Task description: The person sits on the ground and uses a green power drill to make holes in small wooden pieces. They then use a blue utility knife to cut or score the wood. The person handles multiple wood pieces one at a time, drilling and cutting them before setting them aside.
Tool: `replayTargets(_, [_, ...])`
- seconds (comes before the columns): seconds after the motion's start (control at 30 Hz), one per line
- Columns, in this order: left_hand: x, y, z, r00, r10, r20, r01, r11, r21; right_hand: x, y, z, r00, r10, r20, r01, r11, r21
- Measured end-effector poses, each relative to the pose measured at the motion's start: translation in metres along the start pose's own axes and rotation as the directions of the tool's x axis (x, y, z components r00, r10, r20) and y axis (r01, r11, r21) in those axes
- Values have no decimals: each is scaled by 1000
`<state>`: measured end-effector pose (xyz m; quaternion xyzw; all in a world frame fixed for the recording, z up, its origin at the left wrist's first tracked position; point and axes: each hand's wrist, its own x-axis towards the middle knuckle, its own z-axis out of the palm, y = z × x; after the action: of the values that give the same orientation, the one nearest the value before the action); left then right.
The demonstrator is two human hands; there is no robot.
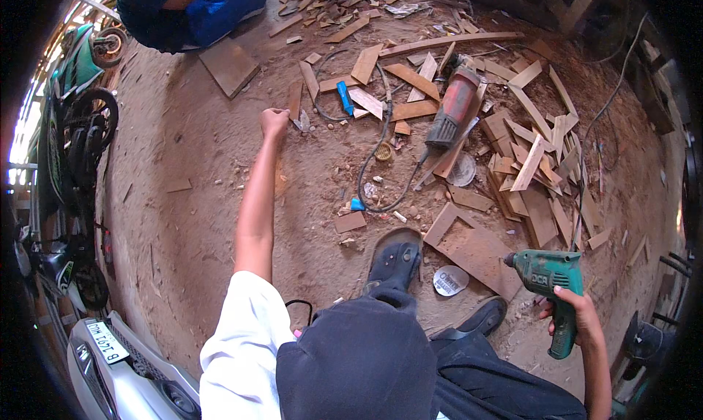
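Note:
My right hand [582, 315] grips the handle of a green DCA electric drill [552, 277]. The drill's chuck points left, over a flat brown wooden board [475, 244] on the dirt floor. Stretched far forward, my left hand [274, 123] has its fingers curled beside a narrow wooden strip [295, 98]. Whether the fingers hold the strip or only lie near it cannot be made out. A scrap of clear plastic [303, 120] lies just right of that hand. Close by are a blue marker-like object [345, 98] and a black cable [360, 181].
A red and black angle grinder [456, 104] lies among wood offcuts [541, 162] piled on the right. The drill's cord [590, 129] rises behind it. A person [192, 8] sits at upper left. Motorcycles [90, 129] and a silver car bumper [132, 370] line the left side.

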<state>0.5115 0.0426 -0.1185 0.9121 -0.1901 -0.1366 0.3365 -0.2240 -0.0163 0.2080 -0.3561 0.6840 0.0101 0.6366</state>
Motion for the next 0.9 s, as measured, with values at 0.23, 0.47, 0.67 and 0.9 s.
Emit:
replayTargets(0.23, [-34, 33, 6, 994, 68, -84, -47, 974, 224, 0, 5, -5, 1000, 28, -13, -28, 999, 22])
replayTargets(0.47, [-22, 13, 4, 997, 18, -70, -11, 994, 107, 2, 9, -1, 1000, 16, -16, -15, 999, 36])
replayTargets(0.67, [-17, 15, 4, 961, -232, 151, 271, 903, -334, 0, 10, 3, 997, -24, -75, 26, 999, 32])
replayTargets(0.9, [-21, 26, -2, 999, -4, -46, 8, 996, 85, 1, 7, 1, 999, 13, -46, -12, 999, 34])
